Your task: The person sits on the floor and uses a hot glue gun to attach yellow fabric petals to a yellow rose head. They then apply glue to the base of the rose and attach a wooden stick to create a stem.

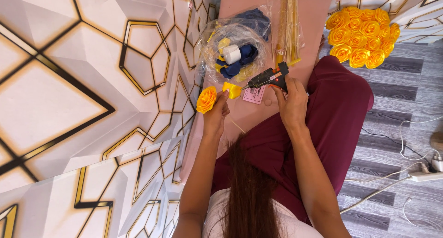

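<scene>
- Nearest the camera hangs the person's long brown hair [249, 192], over a lap in a maroon skirt [323, 108]; both forearms reach out from here.
- To the right, on the grey wood-look floor [397, 95], white cables [383, 182] trail to a power strip [427, 175].
- The left hand [216, 114] is closed around a yellow ribbon rose [206, 99], with a loose yellow ribbon tail [232, 90] sticking out towards the right.
- The right hand [290, 102] is wrapped tight on the handle of a black hot glue gun [269, 76], whose nozzle sits just at the ribbon tail.
- Risk, as I judge it: the nozzle is very near the left fingertips, so a slip or too much glue could burn them, or string glue over the petals.
- Under the gun lies a small pink card [254, 95] on the pink board [240, 7] serving as a work surface; a drip could land there.
- Further out, a clear plastic bag [233, 42] holds blue and yellow ribbon and a white roll [231, 54]; beside it is a packet of thin pale sticks [288, 23].
- Farthest right, a cluster of finished yellow roses [363, 35] rests on the floor.
- The gun's lead could likely snag near the knee and jerk the aim.
</scene>
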